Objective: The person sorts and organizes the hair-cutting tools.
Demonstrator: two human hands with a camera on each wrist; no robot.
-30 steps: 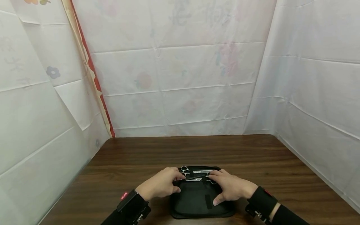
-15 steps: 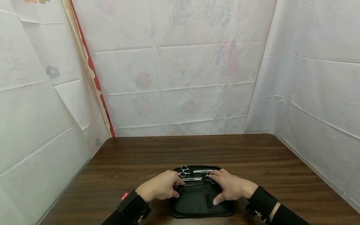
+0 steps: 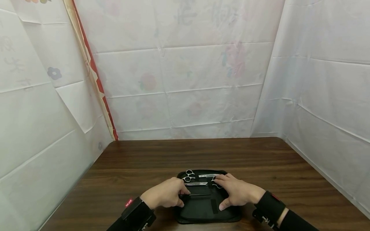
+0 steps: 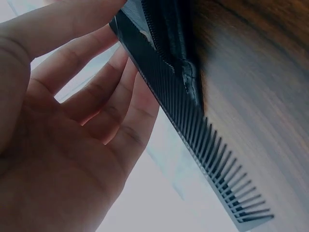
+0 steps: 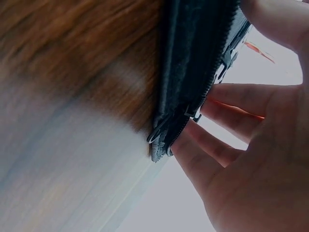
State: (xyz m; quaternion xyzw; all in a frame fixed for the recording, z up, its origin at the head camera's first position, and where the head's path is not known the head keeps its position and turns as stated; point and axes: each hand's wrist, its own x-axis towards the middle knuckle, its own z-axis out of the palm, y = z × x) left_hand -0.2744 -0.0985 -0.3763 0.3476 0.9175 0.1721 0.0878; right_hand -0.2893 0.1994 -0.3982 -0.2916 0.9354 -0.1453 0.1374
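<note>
In the head view, a black zip case [image 3: 199,211] lies spread on the table. My left hand [image 3: 167,194] pinches a black comb [image 4: 193,133] between thumb and fingertips at the case's left side. The comb's thin dark length stretches rightward over the case's middle. My right hand [image 3: 238,191] rests on the case's right side, thumb and fingers spread; in the right wrist view its fingertips touch the zipper edge [image 5: 190,113]. Silver scissors [image 3: 189,178] lie in the case's far half. A second silver pair [image 3: 208,175] is partly covered by my right fingers.
The brown wooden table [image 3: 138,160] extends beyond the case and to both sides. White printed sheeting [image 3: 185,96] hangs behind it and along the left and right. A dark strip [image 3: 214,206] lies on the case's near half by my right thumb.
My left hand has drawn the comb toward me, from across the scissors to the middle of the case. The nearer scissors now show more fully. My right hand has stayed put.
</note>
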